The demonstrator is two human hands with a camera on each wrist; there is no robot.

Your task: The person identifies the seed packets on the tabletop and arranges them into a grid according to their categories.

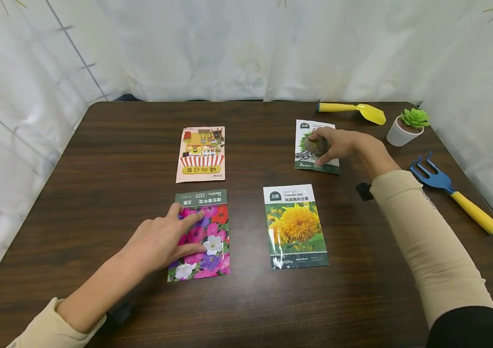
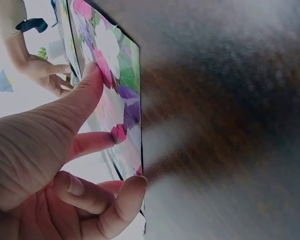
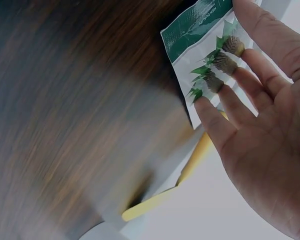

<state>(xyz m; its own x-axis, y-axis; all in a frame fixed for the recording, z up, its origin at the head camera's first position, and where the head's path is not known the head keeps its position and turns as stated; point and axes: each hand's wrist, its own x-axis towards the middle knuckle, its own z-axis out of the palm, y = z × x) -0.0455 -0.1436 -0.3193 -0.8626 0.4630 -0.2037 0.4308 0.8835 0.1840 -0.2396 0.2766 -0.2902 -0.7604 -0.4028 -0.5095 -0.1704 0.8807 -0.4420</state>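
In the head view, my left hand (image 1: 157, 241) rests its thumb and index finger on a seed packet (image 1: 214, 244) printed with pink, purple and white flowers. The left wrist view shows that thumb pressed to the packet's face and other fingers bent near its edge. Farther back on the right, my right hand (image 1: 339, 143) touches a white and green seed packet (image 1: 304, 145) with thumb and spread fingertips. That packet (image 3: 190, 45) lies flat under the fingers in the right wrist view. A sunflower seed packet (image 1: 296, 227) and a pink packet with a striped awning (image 1: 201, 154) lie untouched.
At the back right of the dark wooden table (image 1: 129, 154) lies a yellow hand trowel (image 1: 359, 109). A potted succulent (image 1: 406, 128) and a blue hand rake (image 1: 450, 188) with yellow handle stand and lie along the right edge. White curtains (image 1: 211, 48) surround the table.
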